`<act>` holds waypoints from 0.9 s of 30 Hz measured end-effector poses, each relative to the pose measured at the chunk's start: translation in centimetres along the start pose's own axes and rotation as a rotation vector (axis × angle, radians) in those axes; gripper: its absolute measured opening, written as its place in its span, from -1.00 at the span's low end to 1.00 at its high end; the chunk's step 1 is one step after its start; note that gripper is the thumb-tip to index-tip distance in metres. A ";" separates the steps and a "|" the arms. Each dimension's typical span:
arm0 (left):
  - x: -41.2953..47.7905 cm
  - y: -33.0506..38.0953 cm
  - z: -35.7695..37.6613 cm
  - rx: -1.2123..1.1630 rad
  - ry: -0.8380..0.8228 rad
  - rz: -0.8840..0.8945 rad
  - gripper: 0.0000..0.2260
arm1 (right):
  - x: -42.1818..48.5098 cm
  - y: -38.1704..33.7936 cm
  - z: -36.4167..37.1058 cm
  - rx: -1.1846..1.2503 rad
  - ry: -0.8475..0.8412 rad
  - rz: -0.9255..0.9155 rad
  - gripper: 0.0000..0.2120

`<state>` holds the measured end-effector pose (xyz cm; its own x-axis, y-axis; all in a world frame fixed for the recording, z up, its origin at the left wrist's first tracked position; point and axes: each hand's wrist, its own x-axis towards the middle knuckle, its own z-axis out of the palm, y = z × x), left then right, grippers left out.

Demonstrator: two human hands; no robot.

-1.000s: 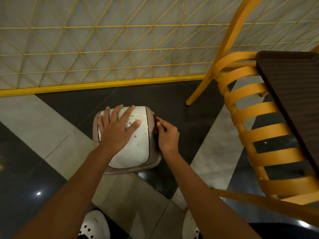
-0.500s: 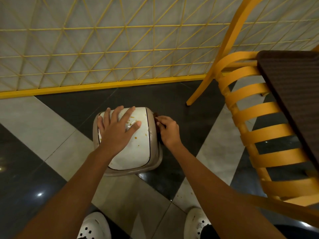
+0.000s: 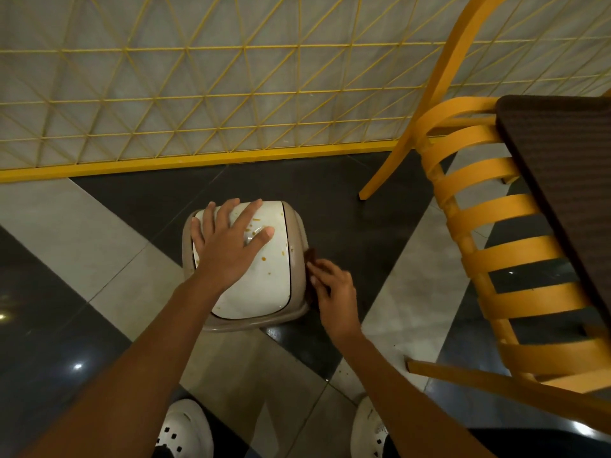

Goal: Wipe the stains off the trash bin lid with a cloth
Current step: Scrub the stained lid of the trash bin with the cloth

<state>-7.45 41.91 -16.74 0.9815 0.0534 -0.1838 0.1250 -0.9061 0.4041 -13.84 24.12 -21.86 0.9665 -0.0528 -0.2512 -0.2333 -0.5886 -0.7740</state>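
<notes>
A small trash bin stands on the floor, seen from above, with a white lid (image 3: 264, 285) set in a beige rim (image 3: 297, 233). Orange-brown stains (image 3: 256, 230) dot the lid's far and right parts. My left hand (image 3: 228, 246) lies flat on the lid with fingers spread. At the bin's right side my right hand (image 3: 332, 289) holds a dark brown cloth (image 3: 310, 257) against the beige rim. Most of the cloth is hidden under the fingers.
A yellow slatted chair (image 3: 489, 259) and a dark tabletop (image 3: 568, 180) stand close on the right. A yellow lattice fence (image 3: 205, 94) runs along the far side. The floor has dark and light tiles (image 3: 99, 259). My white shoes (image 3: 185, 431) show at the bottom.
My right hand slid toward me along the bin's right rim with the cloth. The left hand stayed flat on the lid.
</notes>
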 end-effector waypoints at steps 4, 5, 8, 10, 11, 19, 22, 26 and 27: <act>0.0 0.0 -0.1 0.011 -0.003 0.005 -0.52 | -0.7 0.0 0.1 -0.009 0.005 0.038 -0.67; 0.1 0.0 0.0 0.010 -0.001 0.007 -0.52 | 0.2 -0.2 0.0 -0.032 0.002 0.016 -0.67; 0.1 -0.1 0.0 0.008 0.006 0.013 -0.53 | 4.2 -1.5 -0.2 -0.094 -0.003 -0.046 -0.68; 0.1 -0.1 0.0 0.010 0.005 0.012 -0.53 | 6.1 -2.5 -0.1 -0.089 0.012 -0.040 -0.68; 0.1 0.0 -0.1 0.012 0.007 0.012 -0.53 | 6.5 -2.8 0.0 -0.080 0.022 -0.039 -0.68; -0.1 -0.1 0.0 0.031 0.012 0.021 -0.52 | -1.3 -0.1 0.4 0.006 0.028 0.067 -0.68; 0.1 -0.1 0.0 0.033 0.004 0.025 -0.52 | 0.2 -0.4 0.2 0.003 0.001 0.057 -0.68; -0.1 -0.1 0.0 0.041 0.010 0.029 -0.52 | 5.4 -1.7 0.4 -0.015 0.009 -0.022 -0.68; 0.0 -0.1 0.0 0.039 0.009 0.028 -0.52 | 6.7 -2.1 0.5 -0.012 0.020 -0.031 -0.68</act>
<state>-7.51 41.97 -16.75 0.9858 0.0315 -0.1647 0.0919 -0.9231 0.3735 -6.97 25.43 -22.20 0.9752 -0.0502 -0.2154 -0.2019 -0.5999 -0.7742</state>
